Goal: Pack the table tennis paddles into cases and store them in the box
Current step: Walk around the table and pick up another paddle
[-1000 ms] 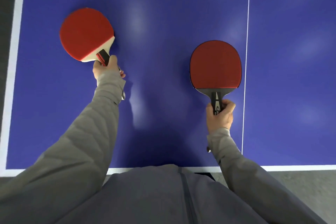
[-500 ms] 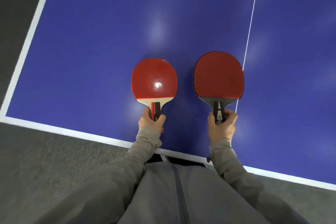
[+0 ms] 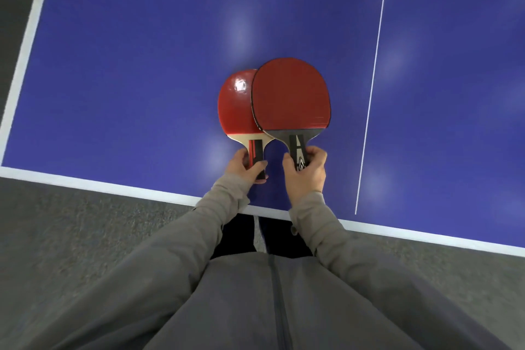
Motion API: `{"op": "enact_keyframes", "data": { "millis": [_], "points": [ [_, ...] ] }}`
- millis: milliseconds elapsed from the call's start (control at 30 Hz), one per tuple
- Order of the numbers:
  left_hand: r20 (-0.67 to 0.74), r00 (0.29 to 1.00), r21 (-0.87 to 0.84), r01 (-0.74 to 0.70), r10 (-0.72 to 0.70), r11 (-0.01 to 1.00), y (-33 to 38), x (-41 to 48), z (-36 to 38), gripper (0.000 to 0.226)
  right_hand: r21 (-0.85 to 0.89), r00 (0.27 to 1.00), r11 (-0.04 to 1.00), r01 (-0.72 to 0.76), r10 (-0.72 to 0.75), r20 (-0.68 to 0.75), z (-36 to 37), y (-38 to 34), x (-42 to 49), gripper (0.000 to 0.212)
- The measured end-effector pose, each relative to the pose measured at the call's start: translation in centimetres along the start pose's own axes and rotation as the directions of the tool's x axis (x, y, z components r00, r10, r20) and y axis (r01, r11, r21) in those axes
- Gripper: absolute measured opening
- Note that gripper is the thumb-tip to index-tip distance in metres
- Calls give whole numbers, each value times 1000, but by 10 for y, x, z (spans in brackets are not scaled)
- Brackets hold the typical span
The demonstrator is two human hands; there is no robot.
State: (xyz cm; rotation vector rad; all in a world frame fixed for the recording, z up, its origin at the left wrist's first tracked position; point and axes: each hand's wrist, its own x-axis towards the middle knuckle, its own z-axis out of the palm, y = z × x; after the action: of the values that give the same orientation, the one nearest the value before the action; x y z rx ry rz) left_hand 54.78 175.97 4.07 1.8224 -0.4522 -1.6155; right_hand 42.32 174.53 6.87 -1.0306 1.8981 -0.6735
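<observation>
Two red table tennis paddles are held over the blue table (image 3: 142, 65) near its front edge. My left hand (image 3: 245, 166) grips the short red-and-black handle of the glossy paddle with a pale wood neck (image 3: 234, 105). My right hand (image 3: 308, 170) grips the black handle of the matte red paddle with a dark neck (image 3: 291, 95). The right paddle's blade overlaps the right part of the left paddle's blade and hides it. No case or box is in view.
A white border line (image 3: 85, 183) runs along the table's front edge, and another along its left edge (image 3: 34, 34). A thin white centre line (image 3: 375, 71) lies to the right of the paddles. Grey floor (image 3: 71, 236) lies below the table edge.
Both hands have brought the paddles together. The left paddle travelled from the far left toward the centre, and the right paddle's blade now overlaps it.
</observation>
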Motion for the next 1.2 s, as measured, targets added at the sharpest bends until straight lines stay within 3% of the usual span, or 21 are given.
{"op": "enact_keyframes", "data": {
  "millis": [100, 267, 600, 733, 867, 967, 1033, 1100, 1200],
  "points": [
    [121, 991, -182, 76, -54, 980, 0, -3, -10, 28, 4, 999, 999, -32, 32, 44, 19, -7, -4, 35],
    [252, 967, -281, 101, -28, 954, -2, 0, -24, 36, -52, 989, 997, -55, 61, 132, 36, -12, -17, 36],
    [311, 950, -290, 132, -37, 948, 3, -2, -27, 49, -178, 988, 983, 44, -16, 156, 45, -8, -35, 50],
    [263, 954, -157, 189, -143, 969, 10, -2, -28, 47, -257, 985, 962, 93, -51, 167, 52, -7, -34, 52],
    [387, 922, -288, 139, -18, 948, 10, -9, -33, 60, -315, 981, 937, 149, -100, 166, 47, -4, -35, 52],
    [431, 901, -310, 195, -46, 930, 13, -6, -36, 78, -346, 969, 916, 203, -137, 207, 40, -1, -36, 49],
    [432, 896, -284, 237, -96, 929, 14, -3, -37, 71, -340, 963, 916, 213, -139, 230, 35, -1, -37, 44],
    [404, 902, -227, 256, -149, 940, 13, 0, -36, 47, -323, 964, 922, 214, -146, 222, 28, 0, -38, 39],
    [253, 954, -119, 194, -159, 974, 12, 2, -31, 13, -370, 969, 898, 237, -192, 156, 12, 10, -39, 39]
  ]
}}
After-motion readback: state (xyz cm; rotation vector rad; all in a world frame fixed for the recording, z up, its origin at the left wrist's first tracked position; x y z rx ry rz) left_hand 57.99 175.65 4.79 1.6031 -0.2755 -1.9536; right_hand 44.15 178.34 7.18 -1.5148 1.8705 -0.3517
